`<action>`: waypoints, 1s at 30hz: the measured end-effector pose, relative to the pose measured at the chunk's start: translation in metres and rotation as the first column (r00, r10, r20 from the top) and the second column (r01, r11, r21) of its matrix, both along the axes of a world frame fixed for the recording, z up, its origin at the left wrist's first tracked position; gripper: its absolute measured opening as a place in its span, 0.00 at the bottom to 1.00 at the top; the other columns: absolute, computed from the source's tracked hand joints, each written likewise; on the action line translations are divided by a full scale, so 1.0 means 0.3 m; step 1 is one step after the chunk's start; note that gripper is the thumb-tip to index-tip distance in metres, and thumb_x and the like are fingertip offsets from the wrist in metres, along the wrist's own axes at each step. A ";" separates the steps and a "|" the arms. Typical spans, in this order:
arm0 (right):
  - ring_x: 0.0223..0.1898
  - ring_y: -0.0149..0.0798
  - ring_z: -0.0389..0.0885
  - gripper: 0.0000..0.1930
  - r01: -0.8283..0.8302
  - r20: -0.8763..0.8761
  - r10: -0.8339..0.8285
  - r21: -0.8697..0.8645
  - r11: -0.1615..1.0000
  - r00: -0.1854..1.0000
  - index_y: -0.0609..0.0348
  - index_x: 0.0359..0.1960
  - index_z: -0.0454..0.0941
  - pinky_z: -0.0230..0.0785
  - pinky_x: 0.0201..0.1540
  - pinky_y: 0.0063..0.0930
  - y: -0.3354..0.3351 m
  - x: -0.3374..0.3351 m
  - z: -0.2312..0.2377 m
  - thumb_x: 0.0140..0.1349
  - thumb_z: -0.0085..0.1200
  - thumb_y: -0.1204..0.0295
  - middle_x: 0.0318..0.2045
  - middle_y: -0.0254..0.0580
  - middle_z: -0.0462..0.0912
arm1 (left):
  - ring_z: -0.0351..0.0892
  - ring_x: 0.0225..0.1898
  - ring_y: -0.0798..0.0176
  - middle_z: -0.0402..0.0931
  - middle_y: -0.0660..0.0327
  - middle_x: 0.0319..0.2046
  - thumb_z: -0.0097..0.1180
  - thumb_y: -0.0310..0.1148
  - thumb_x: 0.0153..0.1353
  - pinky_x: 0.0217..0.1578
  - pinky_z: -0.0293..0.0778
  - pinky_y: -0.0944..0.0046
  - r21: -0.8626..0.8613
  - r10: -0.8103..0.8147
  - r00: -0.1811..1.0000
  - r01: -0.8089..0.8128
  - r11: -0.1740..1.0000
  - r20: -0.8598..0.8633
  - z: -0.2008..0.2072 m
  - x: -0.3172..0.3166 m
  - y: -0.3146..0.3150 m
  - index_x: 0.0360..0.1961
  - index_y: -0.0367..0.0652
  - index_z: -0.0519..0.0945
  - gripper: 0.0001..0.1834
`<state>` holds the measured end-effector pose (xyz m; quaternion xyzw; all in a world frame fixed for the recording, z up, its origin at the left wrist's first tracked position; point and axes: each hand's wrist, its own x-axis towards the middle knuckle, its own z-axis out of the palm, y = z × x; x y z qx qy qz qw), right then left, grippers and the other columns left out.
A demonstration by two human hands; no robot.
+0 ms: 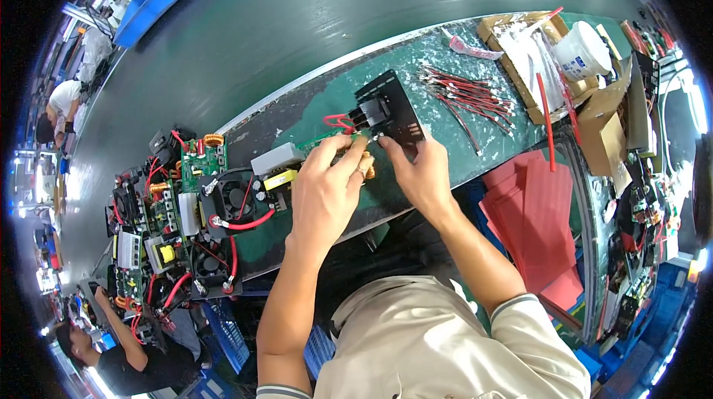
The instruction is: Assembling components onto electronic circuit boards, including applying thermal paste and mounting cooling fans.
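Observation:
A green circuit board (pixel 318 139) lies on the bench before me, carrying a grey heat sink (pixel 278 159), a yellow transformer (pixel 281 179) and a copper coil (pixel 368 169). My left hand (pixel 327 187) reaches over it, fingertips pinched together at its right end; what is between them is hidden. A black metal panel (pixel 401 111) stands tilted at that end, with a black socket block (pixel 369 113) and red wires (pixel 339 122) on its inner side. My right hand (pixel 420 174) is closed at the panel's lower edge, thumb on the inner side beside the left fingertips.
Several assembled boards with fans (pixel 236 197) crowd the left. Red-and-black wires (pixel 471 98), a tube (pixel 471 48), a cardboard box (pixel 512 65) and a white bucket (pixel 581 51) occupy the right. Red sheets (pixel 531 213) lie below. A co-worker (pixel 126 351) sits lower left. A conveyor belt (pixel 312 9) runs beyond.

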<state>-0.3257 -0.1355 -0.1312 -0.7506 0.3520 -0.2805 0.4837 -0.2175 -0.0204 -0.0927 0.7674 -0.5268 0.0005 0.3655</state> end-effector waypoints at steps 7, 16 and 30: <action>0.20 0.27 0.78 0.23 -0.222 -0.261 0.401 0.519 0.825 0.878 0.66 0.26 0.81 0.70 0.22 0.23 -0.041 -0.140 0.092 0.67 0.56 0.55 0.20 0.36 0.81 | 0.79 0.38 0.50 0.77 0.53 0.36 0.63 0.20 0.52 0.39 0.76 0.55 0.089 -0.029 0.994 0.019 0.996 0.108 0.012 -0.001 0.030 0.47 0.36 0.83 0.18; 0.25 0.23 0.76 0.09 -0.328 0.288 0.168 0.713 0.619 0.943 0.62 0.38 0.78 0.69 0.27 0.17 0.056 -0.053 0.034 0.70 0.54 0.67 0.28 0.32 0.81 | 0.80 0.38 0.54 0.77 0.54 0.38 0.60 0.18 0.53 0.39 0.76 0.59 0.141 -0.137 0.989 0.145 0.979 -0.059 0.057 0.015 0.060 0.47 0.36 0.83 0.18; 0.37 0.27 0.80 0.17 0.004 0.061 -0.014 0.162 0.987 0.998 0.69 0.51 0.78 0.74 0.43 0.22 0.014 -0.156 -0.048 0.61 0.63 0.77 0.37 0.39 0.83 | 0.82 0.31 0.58 0.80 0.56 0.32 0.62 0.20 0.56 0.32 0.76 0.62 0.000 -0.146 0.988 0.146 0.989 0.042 0.021 0.065 0.009 0.37 0.36 0.85 0.08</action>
